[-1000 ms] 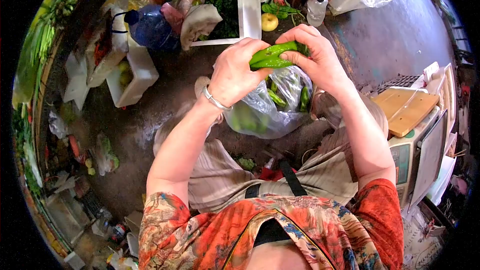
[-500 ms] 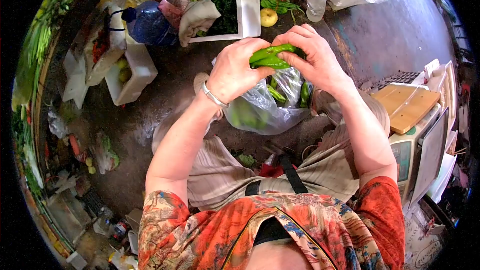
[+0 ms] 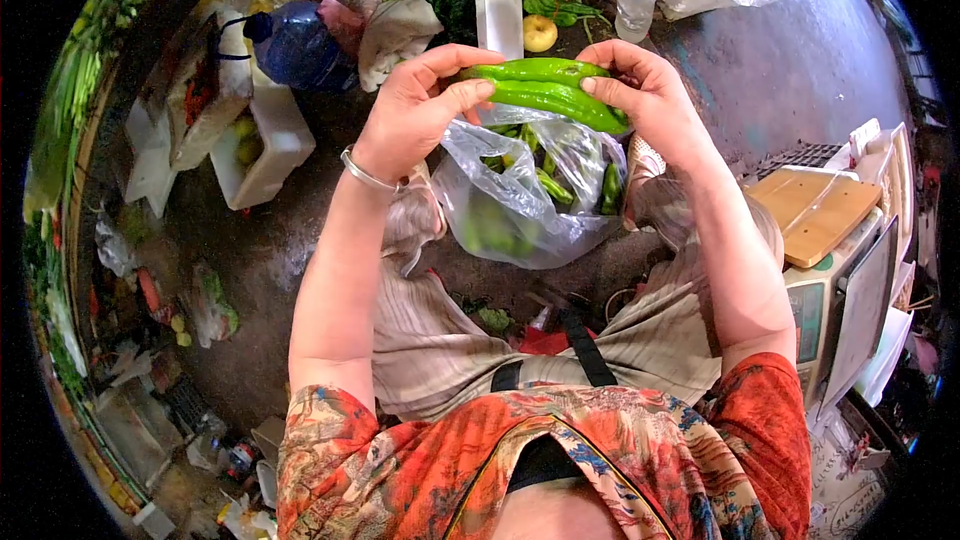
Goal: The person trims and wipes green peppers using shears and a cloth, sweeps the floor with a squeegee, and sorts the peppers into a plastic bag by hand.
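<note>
Holding green peppers (image 3: pixel 545 95) level between both hands, left hand (image 3: pixel 412 115) pinching one end, right hand (image 3: pixel 655 105) the other, thumbs on the near side, fingers (image 3: pixel 470 95) closed down narrow on them. Peppers lie side by side, touching, up over an open clear bag (image 3: pixel 520 240) that sits on the floor (image 3: pixel 270 290) with more peppers inside. Yellow fruit (image 3: pixel 540 33), bottle (image 3: pixel 635 12) and white box (image 3: pixel 498 0) just beyond the hands; board (image 3: pixel 815 215) and scale (image 3: pixel 805 300) off to the right.
</note>
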`<state>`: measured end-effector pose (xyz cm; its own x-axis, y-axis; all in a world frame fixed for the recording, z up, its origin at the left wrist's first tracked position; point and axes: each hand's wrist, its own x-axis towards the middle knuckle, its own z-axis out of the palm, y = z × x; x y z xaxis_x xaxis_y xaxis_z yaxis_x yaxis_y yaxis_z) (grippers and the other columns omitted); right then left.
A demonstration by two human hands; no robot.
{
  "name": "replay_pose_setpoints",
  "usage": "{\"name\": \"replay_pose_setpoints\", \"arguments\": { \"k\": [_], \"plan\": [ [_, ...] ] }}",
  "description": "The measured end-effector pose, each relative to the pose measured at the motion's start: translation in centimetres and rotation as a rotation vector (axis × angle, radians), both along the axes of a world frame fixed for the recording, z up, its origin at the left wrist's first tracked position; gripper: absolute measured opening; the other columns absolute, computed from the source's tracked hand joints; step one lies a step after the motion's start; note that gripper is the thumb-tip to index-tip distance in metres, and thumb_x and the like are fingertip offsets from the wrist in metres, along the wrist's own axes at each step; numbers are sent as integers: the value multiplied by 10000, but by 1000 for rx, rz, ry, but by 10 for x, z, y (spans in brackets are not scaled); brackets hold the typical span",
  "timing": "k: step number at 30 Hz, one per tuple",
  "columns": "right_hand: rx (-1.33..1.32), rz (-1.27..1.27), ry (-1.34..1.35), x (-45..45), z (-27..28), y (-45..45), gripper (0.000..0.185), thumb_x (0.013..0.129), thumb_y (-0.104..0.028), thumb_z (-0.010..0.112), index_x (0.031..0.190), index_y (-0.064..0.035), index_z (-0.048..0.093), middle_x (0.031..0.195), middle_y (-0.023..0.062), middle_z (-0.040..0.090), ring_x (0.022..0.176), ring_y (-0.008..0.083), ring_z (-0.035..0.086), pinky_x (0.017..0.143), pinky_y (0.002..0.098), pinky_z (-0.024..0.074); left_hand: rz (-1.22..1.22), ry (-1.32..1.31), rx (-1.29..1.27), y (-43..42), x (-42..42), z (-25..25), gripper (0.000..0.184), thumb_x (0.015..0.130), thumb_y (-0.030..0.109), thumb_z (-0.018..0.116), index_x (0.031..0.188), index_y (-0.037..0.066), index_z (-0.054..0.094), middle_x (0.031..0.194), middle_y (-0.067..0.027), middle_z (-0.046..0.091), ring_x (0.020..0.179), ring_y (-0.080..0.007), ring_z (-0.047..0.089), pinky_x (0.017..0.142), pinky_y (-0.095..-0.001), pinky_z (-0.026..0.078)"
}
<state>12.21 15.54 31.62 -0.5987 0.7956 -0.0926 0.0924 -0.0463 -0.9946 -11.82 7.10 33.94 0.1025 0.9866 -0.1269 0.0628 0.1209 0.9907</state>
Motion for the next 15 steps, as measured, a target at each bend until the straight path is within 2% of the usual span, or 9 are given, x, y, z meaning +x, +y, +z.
{"name": "replay_pose_setpoints", "arguments": {
  "k": [5,8,10,11,12,15],
  "plan": [
    [-129,34,11,1,0,3,235,831,-86,642,1046,-1,603,927,12,630,857,70,564,790,226,455,38,-45,7,-1,0,-1,259,870,38,577,1122,-12,602,933,-60,655,757,-111,586,665,-225,471],
    [-159,69,31,1,1,-1,339,807,-106,670,1111,3,567,996,48,628,908,110,568,827,260,457,91,-76,-6,-1,0,0,260,853,42,609,1106,-16,605,935,-69,656,742,-114,589,654,-225,473],
    [213,135,-60,3,-4,-4,456,775,-138,698,1173,-2,522,1064,105,615,968,175,573,868,312,452,111,-91,-9,0,-1,-1,276,825,46,651,1090,-15,608,932,-72,657,735,-110,588,652,-227,479],
    [288,164,-162,5,-8,-4,510,745,-139,694,1200,-14,500,1062,157,602,996,249,575,901,352,440,113,-90,-9,0,-2,-2,276,825,46,651,1090,-15,608,932,-72,657,735,-110,588,652,-227,479],
    [480,149,-435,8,-10,-6,486,738,-122,655,1191,-25,507,1031,177,598,986,289,584,893,359,449,108,-105,-11,0,-2,-2,276,815,45,663,1078,-16,609,926,-73,658,731,-111,591,655,-228,483],
    [383,212,-544,7,-15,-4,494,726,-136,640,1186,-21,504,1031,202,589,999,324,578,895,375,451,107,-119,-26,0,0,-2,272,803,42,676,1060,-15,608,914,-75,659,724,-114,598,658,-232,492]
  ]
}}
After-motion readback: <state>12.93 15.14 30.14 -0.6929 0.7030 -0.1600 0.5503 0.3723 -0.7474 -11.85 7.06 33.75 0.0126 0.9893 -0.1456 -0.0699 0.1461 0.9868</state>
